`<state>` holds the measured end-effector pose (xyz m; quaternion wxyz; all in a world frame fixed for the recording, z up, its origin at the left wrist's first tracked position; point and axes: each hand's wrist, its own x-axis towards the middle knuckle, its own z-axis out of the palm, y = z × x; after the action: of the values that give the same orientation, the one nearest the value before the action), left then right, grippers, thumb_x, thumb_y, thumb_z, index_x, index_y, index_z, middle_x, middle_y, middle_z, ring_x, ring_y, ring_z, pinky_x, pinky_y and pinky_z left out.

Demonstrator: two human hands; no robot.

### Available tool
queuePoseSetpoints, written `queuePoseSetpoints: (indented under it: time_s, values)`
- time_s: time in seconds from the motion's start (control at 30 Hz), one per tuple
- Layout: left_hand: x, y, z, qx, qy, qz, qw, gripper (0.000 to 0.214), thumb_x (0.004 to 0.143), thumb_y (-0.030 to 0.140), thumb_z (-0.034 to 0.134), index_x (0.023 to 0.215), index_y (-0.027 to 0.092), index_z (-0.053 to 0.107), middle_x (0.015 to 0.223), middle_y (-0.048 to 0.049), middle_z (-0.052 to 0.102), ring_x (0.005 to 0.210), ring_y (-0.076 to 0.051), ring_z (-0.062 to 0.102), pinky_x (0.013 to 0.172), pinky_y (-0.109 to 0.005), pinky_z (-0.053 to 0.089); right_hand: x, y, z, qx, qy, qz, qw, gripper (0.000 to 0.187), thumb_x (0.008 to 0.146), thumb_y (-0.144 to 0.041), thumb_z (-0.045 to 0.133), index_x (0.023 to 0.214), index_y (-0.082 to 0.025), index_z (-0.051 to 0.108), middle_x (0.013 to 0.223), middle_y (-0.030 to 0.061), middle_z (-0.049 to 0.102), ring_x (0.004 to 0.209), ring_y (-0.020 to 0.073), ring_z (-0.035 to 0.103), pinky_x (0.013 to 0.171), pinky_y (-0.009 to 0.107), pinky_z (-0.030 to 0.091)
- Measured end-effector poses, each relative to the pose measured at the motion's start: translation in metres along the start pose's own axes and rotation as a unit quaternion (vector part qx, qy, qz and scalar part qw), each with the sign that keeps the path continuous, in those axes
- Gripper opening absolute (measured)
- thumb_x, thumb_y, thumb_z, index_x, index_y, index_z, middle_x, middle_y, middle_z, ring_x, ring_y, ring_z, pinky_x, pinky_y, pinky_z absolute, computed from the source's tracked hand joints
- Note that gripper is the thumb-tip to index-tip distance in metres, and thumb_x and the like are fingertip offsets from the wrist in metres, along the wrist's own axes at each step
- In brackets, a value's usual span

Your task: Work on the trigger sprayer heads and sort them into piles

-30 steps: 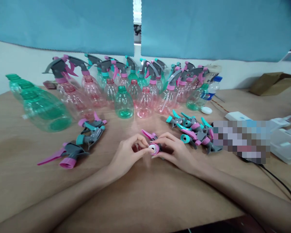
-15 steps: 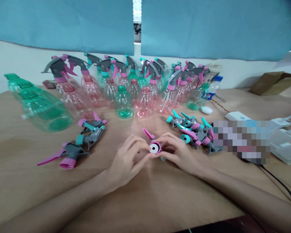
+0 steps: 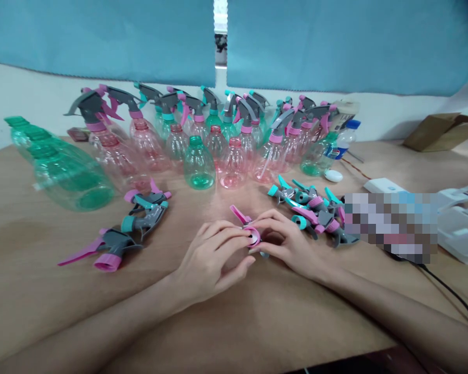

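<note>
In the head view, at twelve o'clock, the right hand (image 3: 292,244) pinched a spray head (image 3: 258,238); the left hand (image 3: 210,259), loosely open, thumb apart, fingertips touched its white insert (image 3: 254,240). Seating this seemed underway; the next move called for steady support.

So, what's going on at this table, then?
A person's right hand grips a pink-collared spray head, while a finger of the left hand is at the white disc inside it. Loose spray heads lie to either side. Farther back stand bottles, some topped with sprayers, others open-necked.
</note>
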<state>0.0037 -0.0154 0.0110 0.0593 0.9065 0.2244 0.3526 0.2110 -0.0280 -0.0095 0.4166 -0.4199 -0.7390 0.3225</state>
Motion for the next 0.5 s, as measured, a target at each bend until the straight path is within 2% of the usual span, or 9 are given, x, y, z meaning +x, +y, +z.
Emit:
queuePoseSetpoints:
  time_s: [0.23, 0.5]
  values:
    - [-0.0007, -0.0004, 0.0006, -0.009, 0.001, -0.004, 1.000, 0.016, 0.084, 0.020, 0.060, 0.100, 0.020, 0.061, 0.103, -0.0029, 0.071, 0.096, -0.020, 0.059, 0.080, -0.033, 0.043, 0.0001, 0.0017, -0.0003, -0.022, 0.003, -0.019, 1.000, 0.024, 0.080, -0.030, 0.068, 0.104, -0.026, 0.066, 0.104, 0.0048, 0.056, 0.099, 0.0194, 0.059, 0.087, 0.038, 0.052]
    - [-0.0009, -0.0016, 0.0016, 0.001, 0.003, 0.005, 1.000, 0.016, 0.084, 0.019, 0.061, 0.100, 0.020, 0.062, 0.101, -0.0026, 0.071, 0.095, -0.020, 0.059, 0.079, -0.032, 0.043, 0.0006, 0.0026, -0.0011, -0.023, -0.010, -0.019, 1.000, 0.024, 0.081, -0.029, 0.068, 0.104, -0.025, 0.066, 0.105, 0.0049, 0.056, 0.099, 0.0189, 0.058, 0.090, 0.038, 0.049]
